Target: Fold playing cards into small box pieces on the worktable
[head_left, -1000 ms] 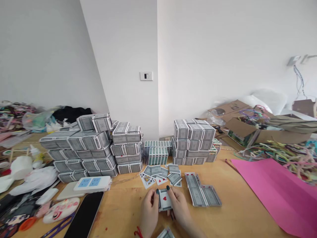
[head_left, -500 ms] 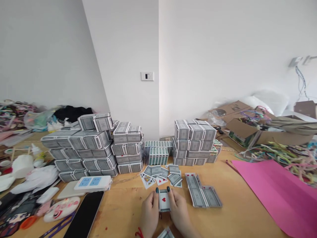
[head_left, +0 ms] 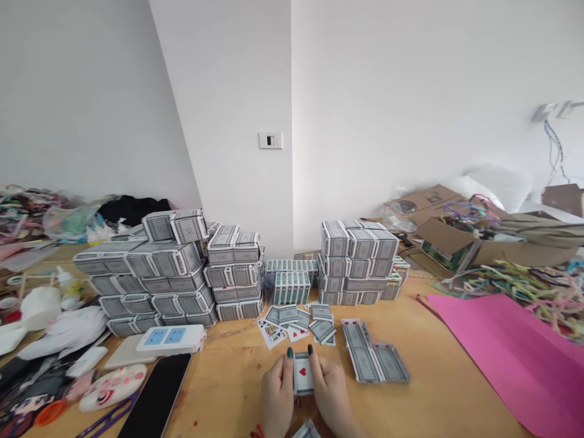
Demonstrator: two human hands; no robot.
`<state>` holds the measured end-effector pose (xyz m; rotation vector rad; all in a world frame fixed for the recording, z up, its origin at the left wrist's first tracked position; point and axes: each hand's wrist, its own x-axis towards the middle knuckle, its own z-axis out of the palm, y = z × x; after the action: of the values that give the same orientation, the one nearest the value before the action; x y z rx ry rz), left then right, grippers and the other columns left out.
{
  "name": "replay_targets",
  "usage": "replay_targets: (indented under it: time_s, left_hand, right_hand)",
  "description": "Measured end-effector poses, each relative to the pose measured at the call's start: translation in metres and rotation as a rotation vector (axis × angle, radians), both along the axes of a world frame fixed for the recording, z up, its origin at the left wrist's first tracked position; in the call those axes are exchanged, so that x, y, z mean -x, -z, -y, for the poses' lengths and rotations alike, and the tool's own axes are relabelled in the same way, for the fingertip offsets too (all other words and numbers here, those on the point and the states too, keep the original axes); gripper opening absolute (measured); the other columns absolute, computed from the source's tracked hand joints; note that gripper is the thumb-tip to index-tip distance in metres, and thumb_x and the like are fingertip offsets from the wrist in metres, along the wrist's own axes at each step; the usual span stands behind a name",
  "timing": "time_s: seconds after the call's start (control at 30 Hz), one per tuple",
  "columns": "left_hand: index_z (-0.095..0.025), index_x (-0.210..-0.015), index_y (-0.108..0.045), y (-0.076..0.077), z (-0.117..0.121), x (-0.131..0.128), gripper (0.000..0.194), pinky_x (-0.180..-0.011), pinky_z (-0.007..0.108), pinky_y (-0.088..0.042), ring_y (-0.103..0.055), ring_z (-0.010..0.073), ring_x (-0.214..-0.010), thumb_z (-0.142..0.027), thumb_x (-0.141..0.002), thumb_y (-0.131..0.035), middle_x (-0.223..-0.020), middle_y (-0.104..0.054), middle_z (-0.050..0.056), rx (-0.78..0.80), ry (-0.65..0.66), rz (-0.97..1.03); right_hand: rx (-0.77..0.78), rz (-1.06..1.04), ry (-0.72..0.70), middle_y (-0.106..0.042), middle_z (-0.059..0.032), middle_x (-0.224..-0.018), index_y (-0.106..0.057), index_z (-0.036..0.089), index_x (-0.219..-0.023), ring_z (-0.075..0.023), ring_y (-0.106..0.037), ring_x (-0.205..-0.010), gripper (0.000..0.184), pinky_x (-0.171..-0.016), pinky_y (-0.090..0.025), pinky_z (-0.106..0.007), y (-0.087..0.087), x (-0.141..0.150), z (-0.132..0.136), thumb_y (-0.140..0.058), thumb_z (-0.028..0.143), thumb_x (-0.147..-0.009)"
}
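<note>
A playing-card piece (head_left: 303, 372) shows a white middle with a red heart and patterned strips at its top and bottom edges. My left hand (head_left: 277, 389) grips its left side and my right hand (head_left: 332, 389) its right, thumbs along the front edges. The fingers behind it are hidden. Just beyond lie loose playing cards (head_left: 323, 330), some face up, some face down. To the right rests an L-shaped piece made of cards (head_left: 365, 353). Another card piece (head_left: 308, 429) is partly cut off at the bottom, between my wrists.
Stacked card-covered blocks stand at the left (head_left: 157, 283), centre-left (head_left: 233, 271) and right (head_left: 358, 261). Green card packs (head_left: 292, 287) sit between them. A phone (head_left: 155, 395), scissors (head_left: 107, 417) and a white power strip (head_left: 171, 338) lie left; pink paper (head_left: 506, 359) and a cardboard box (head_left: 502, 249) right.
My right fingers, visible below the card piece a second ago, have moved out of sight behind it. Both hands now hold it more squarely upright, almost in the same place.
</note>
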<state>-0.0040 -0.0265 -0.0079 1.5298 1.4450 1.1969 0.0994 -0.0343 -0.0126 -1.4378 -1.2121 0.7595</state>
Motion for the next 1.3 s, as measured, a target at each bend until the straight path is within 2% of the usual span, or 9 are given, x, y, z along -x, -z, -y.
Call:
replay_targets:
  time_s: [0.13,0.4,0.57,0.7,0.8,0.97,1.07,1.2,1.3]
  left_hand:
    - [-0.017,-0.05,-0.045,-0.002,0.001,-0.001,0.049,-0.041,0.021,-0.03,-0.043,0.0122,-0.043,-0.056,-0.077,-0.03,-0.045,-0.05,0.001,0.029,0.02,-0.028]
    - [-0.018,-0.048,-0.044,-0.001,-0.003,0.003,0.048,-0.041,0.022,-0.029,-0.043,0.0126,-0.043,-0.055,-0.077,-0.031,-0.044,-0.047,0.001,-0.005,0.006,-0.099]
    - [-0.018,-0.051,-0.044,-0.003,-0.003,0.002,0.048,-0.04,0.021,-0.031,-0.041,0.0118,-0.043,-0.058,-0.074,-0.033,-0.046,-0.045,-0.001,0.069,0.023,0.088]
    - [-0.018,-0.057,-0.044,-0.002,0.0,0.001,0.039,-0.042,0.02,-0.035,-0.041,0.0105,-0.043,-0.052,-0.075,-0.04,-0.047,-0.043,-0.004,0.113,0.132,0.256]
    - [-0.018,-0.063,-0.048,0.0,0.0,0.001,0.03,-0.048,0.02,-0.038,-0.045,0.0111,-0.05,-0.045,-0.074,-0.047,-0.055,-0.048,-0.003,0.076,0.181,0.249]
    - [-0.017,-0.073,-0.052,0.0,-0.008,0.006,0.031,-0.049,0.022,-0.04,-0.048,0.013,-0.052,-0.046,-0.075,-0.044,-0.061,-0.054,-0.001,0.062,0.029,0.232]
    - [-0.016,-0.072,-0.055,-0.001,-0.012,0.01,0.029,-0.052,0.023,-0.042,-0.051,0.0147,-0.058,-0.044,-0.074,-0.047,-0.064,-0.057,0.001,0.05,0.067,0.219]
    - [-0.016,-0.068,-0.057,-0.001,-0.011,0.01,0.029,-0.053,0.023,-0.043,-0.053,0.0151,-0.058,-0.044,-0.072,-0.051,-0.062,-0.058,0.001,0.048,0.144,0.222]
    - [-0.015,-0.066,-0.056,-0.002,-0.009,0.006,0.033,-0.051,0.023,-0.043,-0.052,0.0151,-0.057,-0.047,-0.07,-0.051,-0.059,-0.057,0.001,0.078,0.107,0.254]
  right_hand:
    - [0.024,-0.024,0.017,-0.033,0.0035,-0.04,-0.035,0.018,-0.042,-0.0082,-0.028,-0.038,0.05,-0.037,-0.018,-0.022,-0.002,0.0,0.0,-0.037,0.056,-0.076]
    - [0.038,-0.208,-0.135,-0.035,0.0035,-0.044,-0.037,0.019,-0.048,-0.009,-0.029,-0.04,0.047,-0.037,-0.024,-0.021,-0.011,0.008,0.003,-0.035,0.057,-0.075]
    - [0.002,-0.159,-0.059,-0.034,0.0038,-0.044,-0.036,0.019,-0.047,-0.0087,-0.03,-0.04,0.046,-0.038,-0.023,-0.021,-0.003,0.006,0.002,-0.036,0.053,-0.077]
    - [-0.025,-0.202,0.041,-0.042,0.0029,-0.046,-0.043,0.018,-0.053,-0.0111,-0.039,-0.042,0.043,-0.041,-0.031,-0.021,0.001,-0.001,0.0,-0.037,0.053,-0.077]
    - [-0.083,-0.231,0.065,-0.047,0.0026,-0.054,-0.046,0.018,-0.059,-0.0125,-0.044,-0.051,0.037,-0.048,-0.037,-0.021,-0.001,-0.005,-0.002,-0.042,0.052,-0.075]
    - [-0.002,-0.304,-0.119,-0.041,0.006,-0.05,-0.039,0.02,-0.06,-0.0099,-0.039,-0.043,0.034,-0.04,-0.032,-0.019,-0.001,-0.002,-0.001,-0.043,0.05,-0.076]
    - [0.081,-0.332,-0.251,-0.04,0.0061,-0.048,-0.04,0.02,-0.061,-0.0093,-0.038,-0.04,0.035,-0.037,-0.029,-0.019,-0.001,0.003,0.001,-0.04,0.051,-0.077]
    - [0.056,-0.305,-0.245,-0.041,0.0045,-0.051,-0.045,0.017,-0.061,-0.0092,-0.038,-0.044,0.039,-0.041,-0.03,-0.019,-0.002,0.002,0.001,-0.04,0.053,-0.076]
    - [0.05,-0.29,-0.203,-0.04,0.0044,-0.048,-0.044,0.017,-0.057,-0.0093,-0.038,-0.043,0.042,-0.041,-0.03,-0.02,-0.005,0.0,0.0,-0.041,0.055,-0.075]
